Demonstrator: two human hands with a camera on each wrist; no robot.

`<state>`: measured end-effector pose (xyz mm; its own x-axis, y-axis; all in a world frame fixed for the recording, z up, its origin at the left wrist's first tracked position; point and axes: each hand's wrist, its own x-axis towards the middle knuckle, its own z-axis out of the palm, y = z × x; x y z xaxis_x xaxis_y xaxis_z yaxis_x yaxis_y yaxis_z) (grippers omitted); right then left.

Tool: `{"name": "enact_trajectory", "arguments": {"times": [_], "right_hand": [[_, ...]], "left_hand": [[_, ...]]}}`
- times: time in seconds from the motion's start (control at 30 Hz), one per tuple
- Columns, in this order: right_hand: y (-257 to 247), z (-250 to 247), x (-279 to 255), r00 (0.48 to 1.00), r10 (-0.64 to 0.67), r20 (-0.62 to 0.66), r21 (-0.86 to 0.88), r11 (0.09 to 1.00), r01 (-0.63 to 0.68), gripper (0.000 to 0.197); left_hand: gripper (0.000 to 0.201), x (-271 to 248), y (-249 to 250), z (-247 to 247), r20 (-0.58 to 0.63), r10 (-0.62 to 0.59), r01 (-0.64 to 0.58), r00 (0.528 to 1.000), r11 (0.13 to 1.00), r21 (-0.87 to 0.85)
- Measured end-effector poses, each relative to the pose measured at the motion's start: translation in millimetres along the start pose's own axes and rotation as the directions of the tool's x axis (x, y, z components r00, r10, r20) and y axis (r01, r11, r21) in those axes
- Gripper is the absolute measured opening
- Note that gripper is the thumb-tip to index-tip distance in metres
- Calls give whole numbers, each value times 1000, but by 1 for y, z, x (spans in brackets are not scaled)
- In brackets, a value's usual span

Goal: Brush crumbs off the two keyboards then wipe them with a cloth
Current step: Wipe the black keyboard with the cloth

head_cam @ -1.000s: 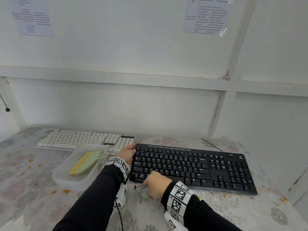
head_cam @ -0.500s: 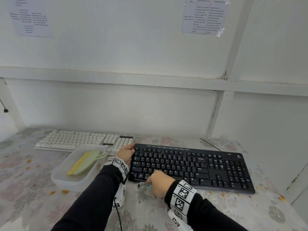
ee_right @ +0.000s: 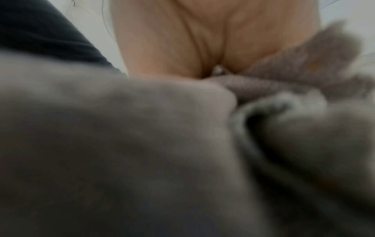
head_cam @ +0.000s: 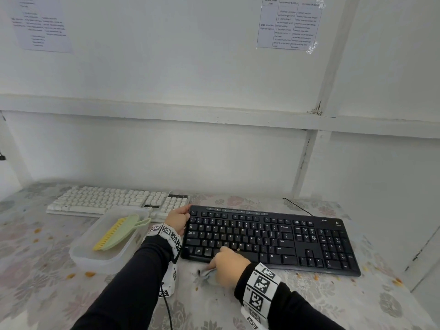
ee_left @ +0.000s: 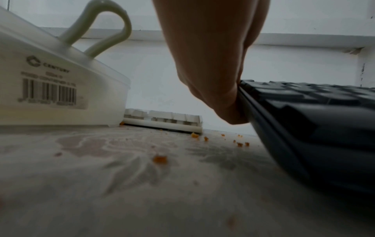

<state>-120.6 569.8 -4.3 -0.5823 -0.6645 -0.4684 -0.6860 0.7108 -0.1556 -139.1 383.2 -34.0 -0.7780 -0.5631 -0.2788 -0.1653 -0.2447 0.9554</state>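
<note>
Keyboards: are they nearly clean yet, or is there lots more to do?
Brushing looks done: the brush lies in the tub. Now the right hand wipes the black keyboard's front edge with the cloth while the left hand steadies it. Whether the white keyboard is wiped can't be told.

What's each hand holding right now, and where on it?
Left hand grips the black keyboard at its far left corner. Right hand holds a bunched grey cloth at the keyboard's front edge.

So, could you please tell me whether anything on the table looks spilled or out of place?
Yes: orange crumbs lie scattered on the tablecloth around the black keyboard, and one sits among its keys.
</note>
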Motion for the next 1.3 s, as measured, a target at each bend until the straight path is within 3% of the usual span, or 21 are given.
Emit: {"name": "enact_trajectory", "arguments": {"times": [0.2, 0.3, 0.4, 0.47, 0.53, 0.63, 0.7, 0.8, 0.93, 1.0, 1.17, 1.3], "right_hand": [[11, -22, -1, 950, 109, -293, 198, 979, -51, 32], [20, -18, -4, 973, 86, -214, 208, 977, -40, 31], [21, -9, -19, 999, 44, -14, 72, 997, -43, 50], [19, -7, -29, 999, -11, 49, 34, 999, 9, 54], [22, -13, -33, 1000, -19, 4, 85, 996, 19, 54], [37, -27, -26, 980, 53, -192, 256, 967, -2, 42], [47, -32, -22, 958, 101, -269, 273, 962, -24, 41], [55, -25, -22, 970, 121, -212, 194, 978, -80, 39], [51, -23, -33, 998, 41, -40, 100, 994, -36, 45], [53, -30, -35, 996, 63, -68, 138, 989, -53, 46], [68, -42, -20, 938, 140, -318, 274, 960, -51, 39], [61, -35, -18, 980, 59, -191, 166, 986, -27, 42]], "left_hand": [[48, -1, 1, -2, 9, -2, 2, 1000, 1000, -2], [48, -1, 1, -2, 13, -1, 1, 1000, 1000, -6], [49, 2, -2, -2, 10, -4, 4, 1000, 1000, -19], [49, 3, -3, -2, 5, -2, 2, 1000, 1000, -14], [48, 4, -3, -1, 2, 0, 0, 1000, 1000, -11], [48, 5, -3, -2, 5, 6, -6, 1000, 1000, -10], [49, 6, -4, -2, 13, 4, -4, 1000, 1000, -11], [50, 6, -4, -3, 27, 1, -1, 1000, 1000, -10], [50, 10, -7, -5, 26, 15, -15, 1000, 1000, -24], [51, 11, -7, -5, 26, 9, -9, 1000, 1000, -26], [51, 7, -5, -6, 30, 8, -8, 1000, 1000, -1], [51, 7, -4, -6, 35, -1, 1, 999, 1000, -3]]}}
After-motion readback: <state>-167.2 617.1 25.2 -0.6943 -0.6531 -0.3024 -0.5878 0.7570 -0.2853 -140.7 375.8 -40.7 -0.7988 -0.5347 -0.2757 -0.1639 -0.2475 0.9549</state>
